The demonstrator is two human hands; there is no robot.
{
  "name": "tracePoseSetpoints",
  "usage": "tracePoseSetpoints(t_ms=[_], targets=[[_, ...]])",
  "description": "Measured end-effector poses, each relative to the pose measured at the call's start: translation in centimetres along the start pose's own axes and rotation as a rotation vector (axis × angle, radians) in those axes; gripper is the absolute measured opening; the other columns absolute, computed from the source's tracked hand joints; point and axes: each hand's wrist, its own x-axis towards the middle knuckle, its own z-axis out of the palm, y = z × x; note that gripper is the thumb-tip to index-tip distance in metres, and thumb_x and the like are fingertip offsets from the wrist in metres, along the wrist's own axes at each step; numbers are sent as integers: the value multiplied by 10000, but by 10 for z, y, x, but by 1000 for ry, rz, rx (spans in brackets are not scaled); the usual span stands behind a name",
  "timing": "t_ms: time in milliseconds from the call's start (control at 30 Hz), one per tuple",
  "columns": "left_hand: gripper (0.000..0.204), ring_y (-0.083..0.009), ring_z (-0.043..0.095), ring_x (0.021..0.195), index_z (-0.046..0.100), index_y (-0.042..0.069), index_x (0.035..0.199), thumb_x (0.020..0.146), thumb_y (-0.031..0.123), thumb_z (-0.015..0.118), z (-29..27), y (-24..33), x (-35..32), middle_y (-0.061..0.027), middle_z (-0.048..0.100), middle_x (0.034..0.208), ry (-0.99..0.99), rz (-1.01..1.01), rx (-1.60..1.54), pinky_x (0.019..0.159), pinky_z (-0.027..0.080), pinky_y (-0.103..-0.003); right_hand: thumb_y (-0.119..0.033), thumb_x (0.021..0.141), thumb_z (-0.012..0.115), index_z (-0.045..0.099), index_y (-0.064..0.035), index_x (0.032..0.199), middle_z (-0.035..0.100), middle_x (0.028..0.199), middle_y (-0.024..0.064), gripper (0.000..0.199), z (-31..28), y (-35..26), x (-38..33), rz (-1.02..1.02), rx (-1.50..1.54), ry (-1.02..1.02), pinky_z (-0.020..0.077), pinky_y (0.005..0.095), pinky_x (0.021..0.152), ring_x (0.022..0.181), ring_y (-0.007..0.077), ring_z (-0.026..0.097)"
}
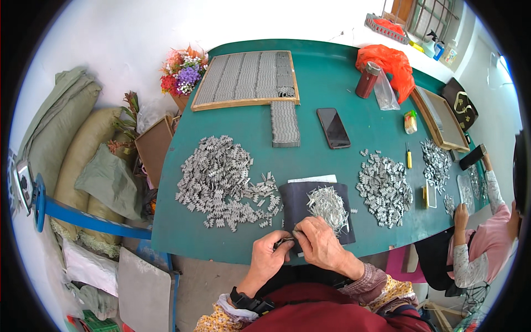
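Note:
My left hand (267, 259) is closed around a small dark metal piece (284, 241), gripped at the table's near edge. Against the same piece, the fingers of my right hand (321, 247) are pinched together; whatever they hold is hidden. Beyond my hands, a dark folded cloth (294, 200) bears a heap of thin silver pins (328, 207). To its left spreads a large pile of small grey toothed metal pieces (215, 180). A strip of joined grey pieces (285, 126) lies farther back, its far end meeting a wood-rimmed tray (229, 103) filled with grey rows.
A phone (334, 128), a lidded dark red cup (368, 81) and a yellow-handled tool (409, 157) lie or stand on the green table (249, 133). Another grey pile (384, 191) is on the right, where a person in pink (481, 243) sits. A blue bar (94, 216) runs at left.

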Motion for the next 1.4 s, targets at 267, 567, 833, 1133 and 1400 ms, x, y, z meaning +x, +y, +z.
tracePoseSetpoints(t_ms=[267, 567, 833, 1133, 1400], targets=[[60, -96, 593, 527, 668, -28, 922, 865, -11, 664, 1, -1, 1, -58, 636, 674, -10, 8, 18, 485, 447, -254, -24, 867, 603, 548, -14, 925, 572, 837, 121, 81, -1, 0, -1, -13, -18, 1, 427, 417, 743, 803, 316, 568], [41, -80, 578, 526, 677, -28, 905, 866, -27, 665, 2, -3, 4, -43, 634, 651, 1, 27, -5, 485, 449, -243, -35, 867, 608, 558, -18, 925, 576, 826, 118, 78, -2, 0, 0, -26, -13, 37, 420, 417, 734, 791, 310, 569], [48, -73, 575, 529, 678, -26, 904, 863, -41, 659, 6, -3, 7, -39, 631, 649, -14, 27, -4, 483, 445, -237, -10, 846, 618, 555, -14, 910, 568, 811, 119, 90, -4, 5, -1, -31, -33, 5, 409, 413, 708, 760, 314, 557], [90, -68, 559, 544, 678, -30, 939, 850, -37, 663, 9, -5, 9, -47, 652, 702, 3, 140, 124, 492, 437, -244, -16, 800, 613, 552, -25, 883, 541, 780, 114, 103, -4, 5, 0, -94, -114, 28, 397, 422, 717, 750, 310, 540], [119, -81, 575, 572, 668, -15, 995, 889, 38, 669, 13, -1, 4, -52, 633, 666, -1, 53, 46, 520, 455, -258, -11, 699, 611, 598, 21, 1027, 593, 963, 150, 330, -13, -9, -13, -258, -291, 51, 418, 413, 780, 829, 297, 561]])
